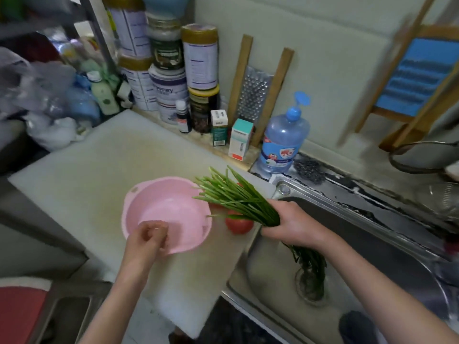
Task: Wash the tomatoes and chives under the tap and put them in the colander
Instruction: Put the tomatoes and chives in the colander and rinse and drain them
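My right hand (294, 225) grips a bunch of green chives (233, 196) around its middle at the sink's left edge. The cut stalks point up and left over the board, the leafy ends hang down into the sink. My left hand (146, 240) holds the near rim of the pink colander (139, 199), which stands on the white cutting board (82, 175). A red tomato (238, 225) lies on the board between colander and sink, with more red partly hidden behind the chives.
A steel sink (273, 271) with a drain fills the right side. A blue dish soap bottle (283, 142) and a scouring pad (309, 171) stand at its back left corner. Tins, jars, small boxes and a grater line the wall behind the board.
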Motion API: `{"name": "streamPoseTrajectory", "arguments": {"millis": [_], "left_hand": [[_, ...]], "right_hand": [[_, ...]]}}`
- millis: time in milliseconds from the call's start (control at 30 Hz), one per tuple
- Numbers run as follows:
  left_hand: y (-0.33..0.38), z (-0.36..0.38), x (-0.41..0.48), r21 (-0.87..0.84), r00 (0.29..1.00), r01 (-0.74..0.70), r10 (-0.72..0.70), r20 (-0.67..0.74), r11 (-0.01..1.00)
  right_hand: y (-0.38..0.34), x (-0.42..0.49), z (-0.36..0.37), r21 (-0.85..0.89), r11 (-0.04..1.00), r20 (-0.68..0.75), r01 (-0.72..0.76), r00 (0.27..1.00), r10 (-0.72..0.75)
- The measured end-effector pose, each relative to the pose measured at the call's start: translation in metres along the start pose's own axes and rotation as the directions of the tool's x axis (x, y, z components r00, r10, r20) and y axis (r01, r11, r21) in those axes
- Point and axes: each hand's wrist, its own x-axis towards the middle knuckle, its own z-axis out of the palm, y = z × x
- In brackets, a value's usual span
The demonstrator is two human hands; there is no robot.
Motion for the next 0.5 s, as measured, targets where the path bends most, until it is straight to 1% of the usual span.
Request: {"name": "streamPoseTrajectory", "arguments": {"millis": [67,167,200,267,300,333,367,400,433,500], "left_hand": [[0.007,-0.015,0.026,0.156,0.995,-0.102,0.100,0.017,0.982],[0.014,-0.038,0.067,0.405,0.959,-0.242,0.280,-0.037,0.882],[0.016,-0.046,0.079,0.449,0.945,-0.258,0.320,-0.067,0.856],[0.018,-0.060,0.099,0.496,0.940,-0.241,0.328,-0.094,0.834],[0.017,-0.066,0.109,0.491,0.954,-0.218,0.290,-0.074,0.843],[0.017,-0.069,0.116,0.461,0.977,-0.168,0.209,-0.039,0.871],[0.015,-0.072,0.123,0.424,0.994,-0.099,0.105,0.009,0.900],[0.013,-0.073,0.126,0.407,0.997,-0.025,-0.007,0.077,0.913],[0.009,-0.075,0.128,0.418,0.983,0.032,-0.104,0.150,0.908],[0.001,-0.077,0.130,0.477,0.941,0.064,-0.212,0.264,0.876]], "right_hand": [[-0.020,0.020,0.009,0.015,0.999,0.003,-0.028,1.000,0.028],[-0.055,0.049,0.021,-0.021,0.999,0.031,-0.032,0.999,0.032],[-0.067,0.058,0.025,-0.028,0.999,0.045,-0.024,0.999,0.025],[-0.092,0.073,0.031,-0.029,0.999,0.078,0.017,0.997,-0.015],[-0.105,0.080,0.033,-0.039,0.998,0.092,0.039,0.995,-0.035],[-0.119,0.087,0.034,-0.057,0.996,0.100,0.062,0.993,-0.056],[-0.132,0.094,0.036,-0.081,0.993,0.110,0.085,0.991,-0.076],[-0.146,0.103,0.039,-0.101,0.989,0.123,0.109,0.988,-0.096],[-0.159,0.112,0.043,-0.117,0.985,0.145,0.127,0.983,-0.109],[-0.178,0.132,0.061,-0.159,0.974,0.183,0.159,0.975,-0.129]]}}
